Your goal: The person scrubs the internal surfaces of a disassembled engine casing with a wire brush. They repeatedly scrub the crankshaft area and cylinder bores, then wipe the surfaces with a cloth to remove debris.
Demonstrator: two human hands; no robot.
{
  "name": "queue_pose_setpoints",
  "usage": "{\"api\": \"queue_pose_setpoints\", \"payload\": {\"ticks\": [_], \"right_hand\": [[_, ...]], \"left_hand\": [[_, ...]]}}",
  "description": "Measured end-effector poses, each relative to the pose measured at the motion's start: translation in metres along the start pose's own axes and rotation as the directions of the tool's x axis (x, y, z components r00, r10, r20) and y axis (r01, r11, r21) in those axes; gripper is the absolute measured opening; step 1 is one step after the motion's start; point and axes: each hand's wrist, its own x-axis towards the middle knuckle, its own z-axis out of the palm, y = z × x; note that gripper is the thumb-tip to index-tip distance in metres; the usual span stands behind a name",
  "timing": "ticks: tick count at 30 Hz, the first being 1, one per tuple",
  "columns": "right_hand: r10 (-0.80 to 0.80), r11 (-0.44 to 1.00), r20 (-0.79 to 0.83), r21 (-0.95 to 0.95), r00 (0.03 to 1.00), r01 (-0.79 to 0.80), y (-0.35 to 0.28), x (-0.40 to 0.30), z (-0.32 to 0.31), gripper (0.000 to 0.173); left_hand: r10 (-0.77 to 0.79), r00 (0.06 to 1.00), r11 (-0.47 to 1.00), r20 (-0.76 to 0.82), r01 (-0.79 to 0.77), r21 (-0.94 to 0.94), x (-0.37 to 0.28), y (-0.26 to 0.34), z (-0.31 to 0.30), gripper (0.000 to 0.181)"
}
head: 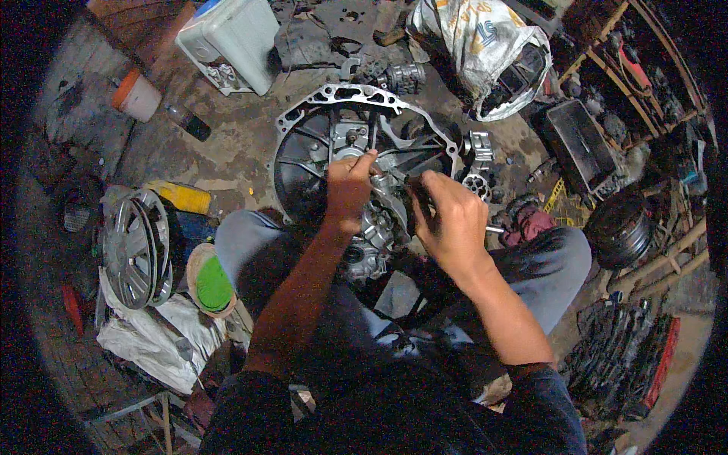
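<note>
A cast-metal transmission housing point(355, 94) lies between my knees, its wide bell-shaped opening facing up. My left hand point(350, 190) is over its middle, fingers curled close to a metal part near the centre; whether they grip it cannot be told. On the right side of the opening, my right hand point(455, 219) is bent with thumb and fingers around something dark that is mostly hidden. A curved metal piece point(392, 207) shows between the two hands. Nearer my body, smaller cast sections point(364, 256) of the assembly are visible.
Loose metal parts point(480, 147) lie right of the housing. A white sack point(455, 45), a pale plastic container point(239, 45) and a dark rectangular tray point(583, 148) stand farther out. Wheel covers point(136, 250) and a green-filled bowl point(213, 284) are at left; a tyre point(620, 230) is at right.
</note>
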Motion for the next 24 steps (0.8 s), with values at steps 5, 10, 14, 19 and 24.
{"api": "queue_pose_setpoints", "payload": {"ticks": [5,10,14,19,24], "right_hand": [[-0.027,1.000,-0.052,0.010,0.998,0.028,-0.001,-0.007,0.003,0.022],[-0.012,1.000,0.005,-0.011,1.000,0.012,0.001,-0.008,0.005,0.025],[-0.020,1.000,-0.030,0.019,0.999,0.020,0.001,-0.008,0.008,0.024],[-0.036,0.998,-0.097,0.043,0.995,0.040,-0.004,-0.011,0.006,0.022],[-0.008,1.000,-0.100,0.020,0.995,0.010,-0.005,-0.002,0.012,0.021]], "left_hand": [[0.040,0.999,0.998,-0.015,-0.039,0.051,0.003,-0.002,0.000,0.038],[0.115,0.992,0.989,-0.046,-0.111,0.094,0.005,0.002,-0.001,0.037],[0.043,0.996,0.998,-0.080,-0.039,0.053,0.003,0.012,-0.004,0.036],[0.157,0.981,0.983,-0.112,-0.145,0.115,0.003,0.010,-0.001,0.037],[0.216,0.970,0.952,-0.112,-0.183,0.247,0.006,-0.003,0.002,0.037]]}}
